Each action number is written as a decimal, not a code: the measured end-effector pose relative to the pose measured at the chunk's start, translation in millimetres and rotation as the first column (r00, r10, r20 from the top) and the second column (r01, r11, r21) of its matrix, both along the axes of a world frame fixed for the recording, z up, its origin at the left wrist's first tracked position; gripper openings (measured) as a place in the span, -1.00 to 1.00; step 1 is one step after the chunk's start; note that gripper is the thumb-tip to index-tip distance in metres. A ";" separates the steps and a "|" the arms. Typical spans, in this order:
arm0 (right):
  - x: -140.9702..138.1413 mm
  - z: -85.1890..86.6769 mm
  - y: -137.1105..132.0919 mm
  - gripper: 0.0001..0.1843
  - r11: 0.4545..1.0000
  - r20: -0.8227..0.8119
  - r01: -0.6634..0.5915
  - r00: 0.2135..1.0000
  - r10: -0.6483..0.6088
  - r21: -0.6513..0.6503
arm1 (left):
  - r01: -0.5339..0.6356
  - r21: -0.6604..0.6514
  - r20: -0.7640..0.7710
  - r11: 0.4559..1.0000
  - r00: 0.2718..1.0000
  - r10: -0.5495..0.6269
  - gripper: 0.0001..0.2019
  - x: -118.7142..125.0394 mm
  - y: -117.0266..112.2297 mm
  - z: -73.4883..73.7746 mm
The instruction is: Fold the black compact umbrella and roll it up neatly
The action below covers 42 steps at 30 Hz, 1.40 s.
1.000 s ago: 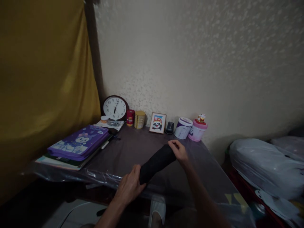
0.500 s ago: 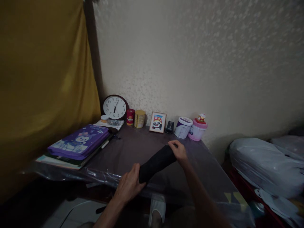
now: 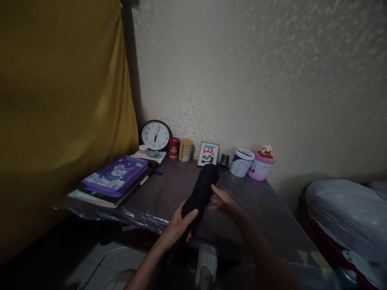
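Our left hand [image 3: 178,226] grips the black roll [image 3: 203,184] low, its length toward the far edge of the table [image 3: 256,225]; our right hand [image 3: 221,200], hold unclear, touches its right side.

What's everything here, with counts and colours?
Table: 1, dark, centre
Bundle: 1, black, centre
Clock: 1, white, back left
Jar: 1, white-orange, before clock
Can: 1, red, beside clock
Tin: 1, yellow, beside can
Picture: 1, multicoloured, back centre
Gadget: 1, black, beside picture
Tubs: 2, white-purple, white-pink, back right
Figurine: 1, red-white, on tub
Folder: 1, purple, on papers, left
Pen: 1, white, beside folder
Curtain: 1, yellow, far left
Wall: 1, grey, behind
Plastic: count unclear, whitish, far right
Foot: 1, white-shod, below
Left hand, right hand: 2, bare, on bundle
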State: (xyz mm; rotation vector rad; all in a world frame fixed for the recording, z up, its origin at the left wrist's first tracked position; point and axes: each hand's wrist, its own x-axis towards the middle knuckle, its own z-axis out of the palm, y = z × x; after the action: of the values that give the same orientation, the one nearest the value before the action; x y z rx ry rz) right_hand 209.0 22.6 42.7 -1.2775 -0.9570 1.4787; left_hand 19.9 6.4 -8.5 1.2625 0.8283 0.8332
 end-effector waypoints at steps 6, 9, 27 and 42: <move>-51.6 -6.8 3.4 -0.65 0.991 -0.117 0.129 0.985 -0.125 0.027 | -0.014 -0.059 0.073 0.998 0.997 0.019 -0.35 5.0 -5.3 6.5; -54.4 -5.1 12.6 -0.73 0.973 -0.174 0.229 0.959 -0.225 0.006 | 0.063 -0.119 0.151 0.991 0.988 -0.045 -0.29 2.9 -10.1 8.8; -46.3 -16.0 15.8 -0.44 0.822 0.012 0.486 0.859 -0.512 0.296 | -0.022 0.176 -0.229 0.984 0.971 0.062 -0.35 26.0 -8.9 -43.5; -48.2 5.9 2.3 -0.33 0.842 0.086 0.454 0.864 -0.496 0.292 | -0.245 0.238 -0.143 0.940 0.948 0.283 -0.53 40.9 -18.8 -11.2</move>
State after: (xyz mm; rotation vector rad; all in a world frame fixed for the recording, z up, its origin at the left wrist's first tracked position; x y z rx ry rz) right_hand 160.8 24.9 48.6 -1.3278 -0.8236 0.8417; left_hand 60.9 -12.4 -19.7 1.4520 1.0898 1.0619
